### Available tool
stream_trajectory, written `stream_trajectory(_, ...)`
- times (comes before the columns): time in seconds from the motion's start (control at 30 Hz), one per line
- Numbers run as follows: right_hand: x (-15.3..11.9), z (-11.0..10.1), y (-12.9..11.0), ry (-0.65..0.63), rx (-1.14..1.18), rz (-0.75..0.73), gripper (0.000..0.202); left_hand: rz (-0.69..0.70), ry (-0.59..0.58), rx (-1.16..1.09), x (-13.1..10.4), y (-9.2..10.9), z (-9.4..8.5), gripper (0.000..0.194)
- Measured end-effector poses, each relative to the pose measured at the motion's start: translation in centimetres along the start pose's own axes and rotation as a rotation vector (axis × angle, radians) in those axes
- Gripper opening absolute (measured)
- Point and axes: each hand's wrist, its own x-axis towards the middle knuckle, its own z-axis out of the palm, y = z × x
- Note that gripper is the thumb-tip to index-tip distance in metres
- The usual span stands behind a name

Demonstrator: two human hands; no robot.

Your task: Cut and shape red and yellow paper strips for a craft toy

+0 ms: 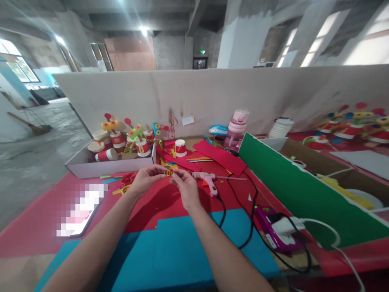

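Between my fingertips I see a small yellow and dark folded paper spring [168, 173]. My left hand [148, 178] pinches its left end, and my right hand [186, 185] pinches the right end. Just right of my right hand lies a pink glue gun [208, 181] with a grey glue stick in its back and a black cord. Yellow-handled scissors [122, 190] rest beside my left wrist. Beyond my hands, a red and white paper cup [180, 148] stands upside down, with colourful paper strips [194, 159] near it.
At the left, a white box [112, 168] holds paper-cup figures. A lit phone [82, 211] lies in front of it. Blue sheets [164, 259] cover the near edge. A green-sided box [282, 190] and a purple power strip [275, 229] with cables stand at right.
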Motion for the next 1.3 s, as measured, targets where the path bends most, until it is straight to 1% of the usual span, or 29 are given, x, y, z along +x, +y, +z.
stream_trajectory(0.17,-0.13,-0.08,-0.16,-0.007,-0.054,-0.014,0.025,0.029,0.016,0.049,-0.17,0.04,-0.22,0.025)
stream_trajectory(0.27,-0.23,-0.01,-0.26,-0.031,0.0,0.009,0.029,0.065,0.028,0.119,-0.24,0.12,-0.33,0.025)
stream_trajectory(0.37,-0.23,0.02,-0.12,-0.07,0.056,0.047,0.032,0.094,0.011,0.168,-0.29,-0.07,-0.36,0.024)
stream_trajectory(0.5,-0.07,-0.14,0.24,-0.069,-0.036,0.003,0.028,0.122,-0.014,0.184,-0.37,-0.36,-0.32,0.025)
stream_trajectory(0.63,0.02,-0.21,0.22,-0.047,-0.069,-0.058,0.024,0.084,-0.017,0.111,-0.52,0.05,-0.21,0.027)
stream_trajectory(0.73,-0.09,-0.14,0.07,-0.063,-0.098,-0.1,0.023,0.036,-0.028,0.033,-0.64,0.39,-0.06,0.031)
stream_trajectory(0.8,-0.2,-0.09,0.02,-0.085,-0.122,-0.113,0.022,0.017,-0.028,0.026,-0.67,0.37,0.03,0.03)
stream_trajectory(0.9,-0.32,0.03,0.02,-0.114,-0.121,-0.095,0.024,0.029,-0.018,0.075,-0.67,0.06,0.09,0.025)
stream_trajectory(1.03,-0.27,0.2,0.13,-0.072,-0.06,-0.056,0.036,0.112,-0.004,0.2,-0.61,-0.29,0.04,0.019)
stream_trajectory(1.17,-0.22,0.21,0.24,-0.099,-0.044,-0.041,0.029,0.136,-0.012,0.226,-0.57,-0.27,0.03,0.019)
stream_trajectory(1.3,-0.41,0.28,0.2,-0.121,-0.056,-0.02,0.032,0.137,-0.009,0.19,-0.51,-0.43,0.09,0.022)
